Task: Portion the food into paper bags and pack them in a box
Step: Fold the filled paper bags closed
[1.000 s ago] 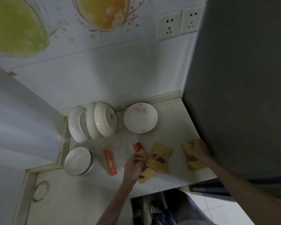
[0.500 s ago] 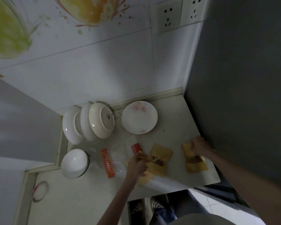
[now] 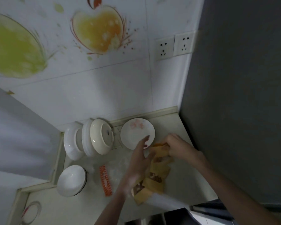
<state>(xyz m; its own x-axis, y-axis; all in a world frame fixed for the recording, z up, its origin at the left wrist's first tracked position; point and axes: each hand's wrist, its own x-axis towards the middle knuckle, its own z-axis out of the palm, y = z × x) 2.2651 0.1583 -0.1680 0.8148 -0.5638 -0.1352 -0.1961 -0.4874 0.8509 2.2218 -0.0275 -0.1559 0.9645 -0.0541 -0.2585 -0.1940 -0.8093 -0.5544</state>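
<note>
Both hands have come together since before: right hand [image 3: 177,147] now grips a paper bag [image 3: 161,151] beside the plate [image 3: 137,133], left hand [image 3: 140,161] open-fingered against it, above two bags [image 3: 154,181] on the counter [image 3: 185,184].

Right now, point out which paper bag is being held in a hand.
The farthest paper bag, beside the flowered plate: the right hand grips its top. The two nearer bags lie on the counter, ungripped.

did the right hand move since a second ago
Yes. The right hand was near the dark cabinet at the counter's right edge; now it grips a paper bag further left, just beside the flowered plate.
</note>
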